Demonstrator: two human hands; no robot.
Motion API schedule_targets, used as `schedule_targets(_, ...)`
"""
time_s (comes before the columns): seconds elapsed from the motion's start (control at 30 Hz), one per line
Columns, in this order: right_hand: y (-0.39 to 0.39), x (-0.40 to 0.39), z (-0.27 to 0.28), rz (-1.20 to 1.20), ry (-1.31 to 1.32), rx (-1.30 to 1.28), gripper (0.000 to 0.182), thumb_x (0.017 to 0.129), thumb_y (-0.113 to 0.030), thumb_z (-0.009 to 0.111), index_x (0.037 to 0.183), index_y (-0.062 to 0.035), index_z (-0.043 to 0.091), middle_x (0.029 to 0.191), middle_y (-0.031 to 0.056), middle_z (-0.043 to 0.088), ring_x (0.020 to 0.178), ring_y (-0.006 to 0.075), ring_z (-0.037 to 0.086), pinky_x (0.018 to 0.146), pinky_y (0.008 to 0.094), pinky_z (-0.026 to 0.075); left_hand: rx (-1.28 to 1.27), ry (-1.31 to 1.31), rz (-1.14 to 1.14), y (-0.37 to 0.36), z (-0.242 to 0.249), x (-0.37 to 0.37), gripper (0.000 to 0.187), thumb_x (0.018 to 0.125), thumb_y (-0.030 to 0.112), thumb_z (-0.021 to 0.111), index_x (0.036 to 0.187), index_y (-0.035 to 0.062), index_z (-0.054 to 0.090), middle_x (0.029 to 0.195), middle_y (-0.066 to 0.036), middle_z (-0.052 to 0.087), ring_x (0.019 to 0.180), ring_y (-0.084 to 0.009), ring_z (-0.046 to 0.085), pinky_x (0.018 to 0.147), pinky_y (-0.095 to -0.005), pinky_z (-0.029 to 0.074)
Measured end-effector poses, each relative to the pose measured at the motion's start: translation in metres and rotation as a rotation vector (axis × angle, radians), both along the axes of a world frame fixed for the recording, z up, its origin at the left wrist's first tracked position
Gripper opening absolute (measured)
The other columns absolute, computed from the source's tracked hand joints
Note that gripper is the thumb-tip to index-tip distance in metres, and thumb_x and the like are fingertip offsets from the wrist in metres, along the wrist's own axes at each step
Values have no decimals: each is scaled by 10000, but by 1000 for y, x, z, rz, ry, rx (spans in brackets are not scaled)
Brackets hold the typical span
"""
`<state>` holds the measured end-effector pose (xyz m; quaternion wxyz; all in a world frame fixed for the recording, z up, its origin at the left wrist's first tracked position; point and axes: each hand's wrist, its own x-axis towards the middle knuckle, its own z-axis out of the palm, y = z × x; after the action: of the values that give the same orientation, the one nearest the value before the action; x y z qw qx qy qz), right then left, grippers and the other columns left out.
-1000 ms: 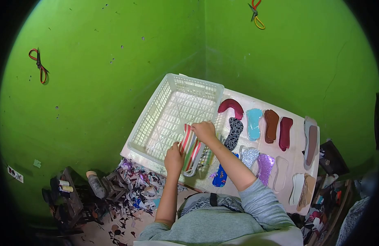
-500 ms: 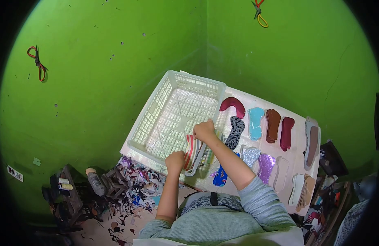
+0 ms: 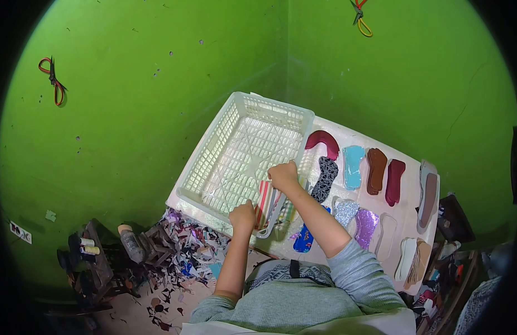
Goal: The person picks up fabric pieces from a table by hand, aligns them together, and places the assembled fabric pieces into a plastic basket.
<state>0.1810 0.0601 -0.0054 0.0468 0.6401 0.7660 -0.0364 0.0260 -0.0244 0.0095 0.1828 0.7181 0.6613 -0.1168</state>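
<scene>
A pale plastic basket (image 3: 192, 195) lies on the left part of the white table. Red-and-white striped pieces (image 3: 263, 204) stand against the inside of its near right corner. My left hand (image 3: 242, 217) is closed at the left edge of these pieces. My right hand (image 3: 283, 176) is closed over the basket's right rim, at their upper end. Its fingertips are partly hidden. Just outside the rim, below my right forearm, lie green-and-white checked pieces (image 3: 285, 213).
Stacks of cut pieces lie right of the basket: black patterned (image 3: 325, 180), turquoise (image 3: 353, 167), brown (image 3: 375, 171), dark red (image 3: 394, 182), purple glitter (image 3: 366, 228) and blue (image 3: 304, 239). Scraps (image 3: 199, 245) cover the floor. Scissors (image 3: 53, 81) hang on the green wall.
The view has shifted slightly. The striped pieces now stand straighter against the basket's side, and my left hand has moved slightly against them.
</scene>
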Motion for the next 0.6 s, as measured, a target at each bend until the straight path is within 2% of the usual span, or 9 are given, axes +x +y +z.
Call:
schedule_targets(0.07,-1,2,3,4,41,-19,145,630,-230,696,772,-232,664,734,-6,656,725,157,626,721,352,359,104,-11,-9,-3,7,2,353,743,172,586,1075,87,501,905,-121,649,832,-281,641,694,-387,504)
schedule_targets(0.17,-2,3,7,10,113,-20,133,645,-230,674,776,-227,652,720,-7,647,727,162,622,724,357,360,57,0,-39,-3,7,2,404,752,169,567,1131,106,442,905,-112,647,829,-285,640,686,-391,502)
schedule_targets(0.43,-8,6,19,6,325,104,72,687,-243,626,747,-208,643,695,0,633,700,175,611,694,347,375,-52,13,-79,1,4,1,427,801,160,488,1217,148,393,936,-120,647,841,-279,641,702,-403,480)
schedule_targets(0.5,-11,7,21,7,478,203,80,704,-248,617,751,-186,633,666,1,616,663,175,596,678,324,378,-55,11,-81,0,1,1,423,811,163,475,1225,149,385,941,-119,647,846,-275,640,708,-403,475)
schedule_targets(0.53,-13,7,22,2,476,202,80,704,-248,617,751,-186,633,666,1,616,663,175,596,678,324,378,-53,20,-89,0,-1,0,410,822,169,456,1226,151,384,941,-116,648,851,-272,639,708,-403,474)
schedule_targets(0.6,-17,9,23,7,717,352,59,723,-212,601,739,-156,613,669,1,603,623,183,585,659,319,384,-46,26,-90,1,-1,2,373,844,177,425,1214,135,390,942,-115,647,861,-267,637,704,-405,475)
